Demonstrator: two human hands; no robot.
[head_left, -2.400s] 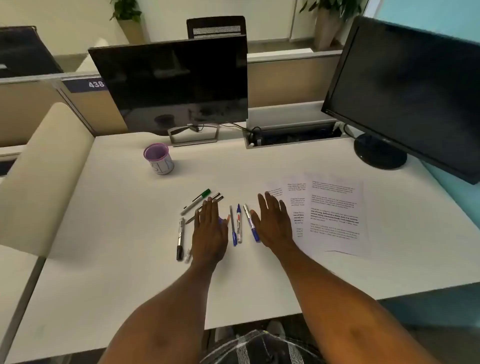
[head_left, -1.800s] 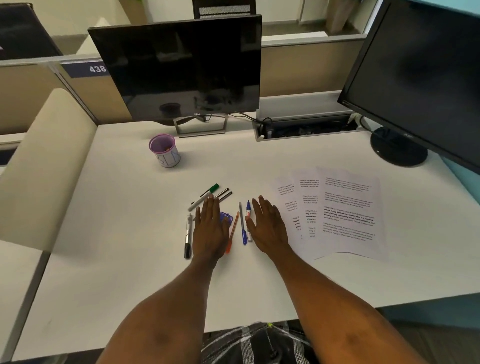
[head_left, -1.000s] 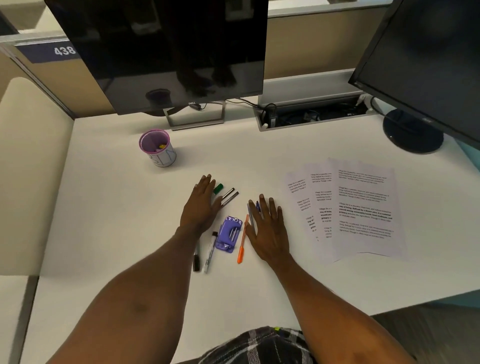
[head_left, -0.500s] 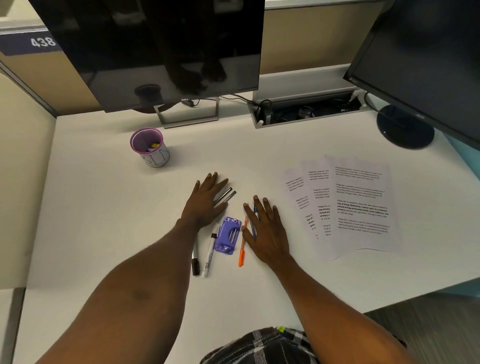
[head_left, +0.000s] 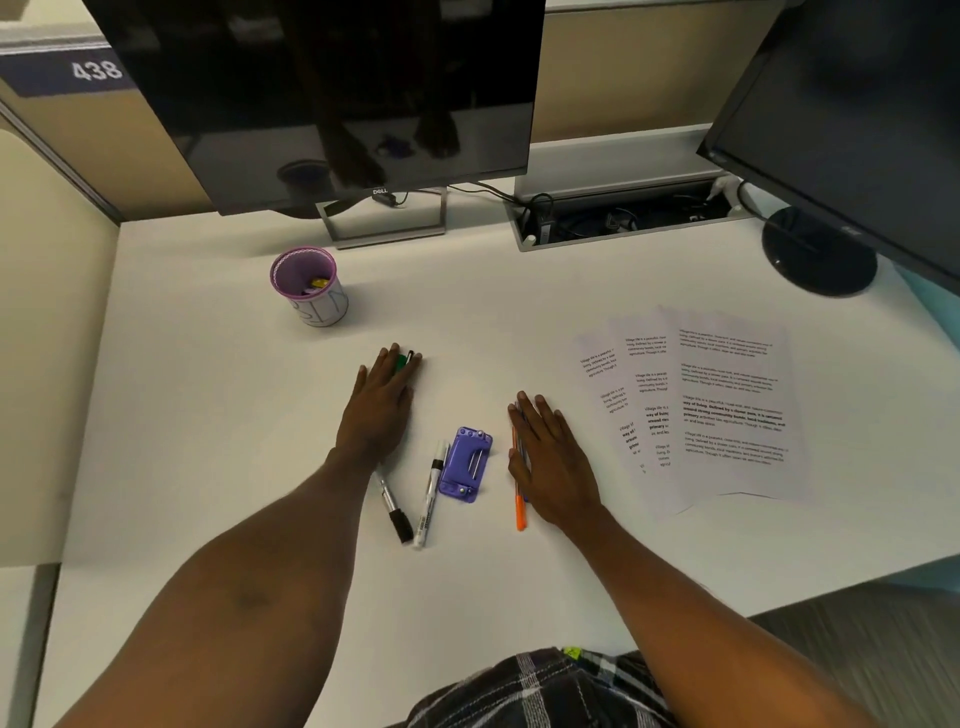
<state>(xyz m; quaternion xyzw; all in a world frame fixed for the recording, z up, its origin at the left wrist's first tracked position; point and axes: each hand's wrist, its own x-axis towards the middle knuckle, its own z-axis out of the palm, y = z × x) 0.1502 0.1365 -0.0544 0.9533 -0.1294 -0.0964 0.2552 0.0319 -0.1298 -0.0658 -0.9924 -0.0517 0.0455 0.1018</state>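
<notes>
My left hand (head_left: 379, 410) lies flat on the white desk (head_left: 208, 415), fingers straight, covering a green-capped marker (head_left: 401, 362) and dark pens whose tips show past my fingertips. My right hand (head_left: 550, 457) lies flat too, pressing on an orange pen (head_left: 519, 512) and a blue pen mostly hidden beneath it. Between my hands sit a purple hole punch (head_left: 466, 464), a white marker (head_left: 431, 493) and a black-capped marker (head_left: 395, 509).
A purple pen cup (head_left: 309, 286) stands at the back left. Three printed sheets (head_left: 727, 410) are fanned out to the right. Two dark monitors (head_left: 332, 93) (head_left: 857, 119) and a cable tray (head_left: 623, 218) line the back of the desk.
My hands have slid apart, each dragging pens sideways under it. The hole punch and two markers are now uncovered between them. The camera has come closer to the desk.
</notes>
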